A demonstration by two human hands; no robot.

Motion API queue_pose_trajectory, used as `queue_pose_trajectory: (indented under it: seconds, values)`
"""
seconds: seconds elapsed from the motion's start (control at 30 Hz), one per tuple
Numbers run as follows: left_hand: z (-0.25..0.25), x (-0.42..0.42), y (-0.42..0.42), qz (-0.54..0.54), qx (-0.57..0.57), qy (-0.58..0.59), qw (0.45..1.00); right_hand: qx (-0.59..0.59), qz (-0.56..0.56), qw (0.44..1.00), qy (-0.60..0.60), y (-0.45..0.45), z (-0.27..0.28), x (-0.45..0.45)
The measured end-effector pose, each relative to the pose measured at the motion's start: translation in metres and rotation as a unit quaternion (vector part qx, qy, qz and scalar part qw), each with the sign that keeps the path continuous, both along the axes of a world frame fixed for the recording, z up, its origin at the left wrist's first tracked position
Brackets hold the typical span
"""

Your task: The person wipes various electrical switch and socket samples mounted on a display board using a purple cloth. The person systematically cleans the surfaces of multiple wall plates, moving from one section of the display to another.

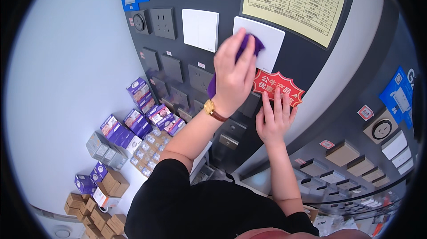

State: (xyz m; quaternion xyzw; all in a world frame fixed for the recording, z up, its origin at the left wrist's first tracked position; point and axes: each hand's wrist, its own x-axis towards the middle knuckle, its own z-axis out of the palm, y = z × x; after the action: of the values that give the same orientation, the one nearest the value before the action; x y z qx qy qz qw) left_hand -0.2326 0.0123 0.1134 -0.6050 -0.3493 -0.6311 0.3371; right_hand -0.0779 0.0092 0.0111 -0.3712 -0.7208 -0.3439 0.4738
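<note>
My left hand (235,67), with a gold watch on a brown strap at its wrist, holds a bunched purple cloth (257,44) against a large white switch panel (272,44) on the dark display board. Part of the cloth hangs behind the hand. My right hand (276,117) rests with fingers spread on the lower part of a red starburst sign (282,84) just below that panel. It grasps nothing. A white two-part switch panel (200,29) is to the left.
Dark grey sockets (163,23) and switches line the board, and a yellow printed price sheet (293,2) is at the upper right. Purple boxes (136,122) and brown cartons (100,217) are stacked at lower left. Another curved display (342,154) stands to the right.
</note>
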Motion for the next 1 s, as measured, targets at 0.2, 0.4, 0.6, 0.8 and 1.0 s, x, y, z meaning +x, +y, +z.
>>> queue_pose_trajectory:
  seconds: [0.2,0.4,0.6,0.8,1.0]
  values:
    - [0.024,0.015,0.001,-0.024,0.006,-0.01,1.0,0.004,-0.01,1.0,0.013,-0.001,-0.002,-0.004]
    - [-0.006,0.005,0.001,-0.01,-0.018,-0.045,0.999,0.007,-0.012,1.0,0.019,-0.002,-0.002,-0.004]
    - [0.028,0.024,-0.004,-0.062,-0.011,-0.003,0.998,0.009,0.014,0.999,0.027,0.0,-0.003,-0.004]
    - [-0.012,0.01,-0.007,-0.05,-0.037,-0.017,0.998,0.007,-0.004,1.0,0.029,-0.002,-0.002,-0.003]
    - [0.006,0.005,-0.008,-0.037,-0.036,-0.002,0.999,0.006,-0.013,0.999,0.03,-0.003,-0.001,-0.006]
